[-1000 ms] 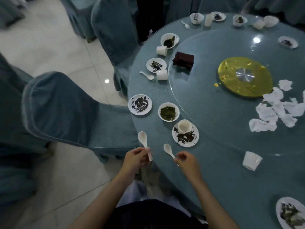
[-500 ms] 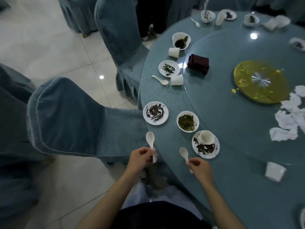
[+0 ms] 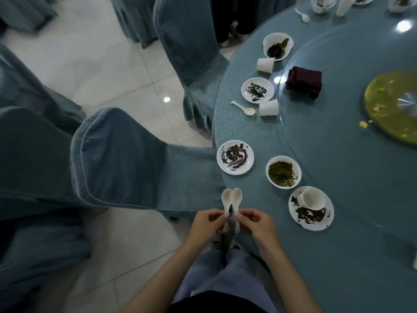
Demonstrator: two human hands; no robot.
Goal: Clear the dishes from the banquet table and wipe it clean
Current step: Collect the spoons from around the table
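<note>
At six o'clock, just off the edge of the table (image 3: 338, 256), the left hand (image 3: 206, 224) and right hand (image 3: 257, 224) now meet; half a second ago they were apart. Each pinches a white spoon by its handle, fingers curled narrow. The left spoon (image 3: 226, 196) and right spoon (image 3: 237, 195) touch bowl to bowl, pointing to twelve. I judge they are being gathered into one hand, freeing the other. Beyond wait the cup (image 3: 313, 198) tipped on its soiled plate (image 3: 311, 220) at two o'clock, the green-smeared bowl (image 3: 283, 172) at one and the dark-smeared plate (image 3: 235, 157) at twelve.
</note>
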